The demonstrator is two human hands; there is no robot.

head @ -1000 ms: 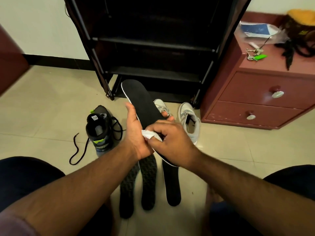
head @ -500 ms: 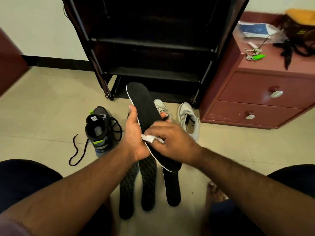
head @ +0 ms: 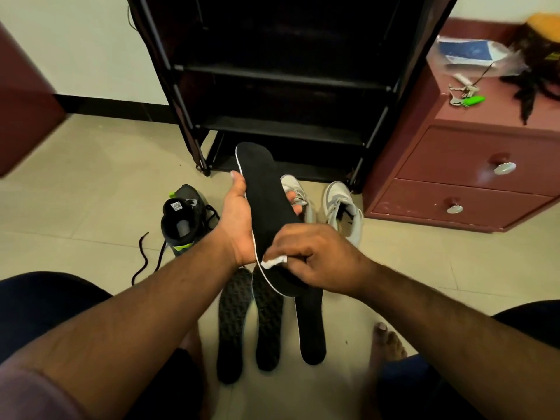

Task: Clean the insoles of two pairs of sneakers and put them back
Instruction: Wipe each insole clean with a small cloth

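My left hand (head: 239, 219) cradles the black insole (head: 266, 207) from beneath, steadying it above three insoles (head: 309, 325) on the floor; my right hand (head: 315, 259) pinches a white wipe (head: 272, 262) against its heel.

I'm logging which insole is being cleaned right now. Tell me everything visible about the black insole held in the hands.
The long black insole with a thin white edge looks like soft foam with a matte, fabric-like top. It is held off the floor, tilted, toe end up toward the black shoe rack, heel end low. The left hand grips it from beneath, thumb along its left edge, fingertips showing past its right edge. The right hand presses a small white wipe against its heel end.
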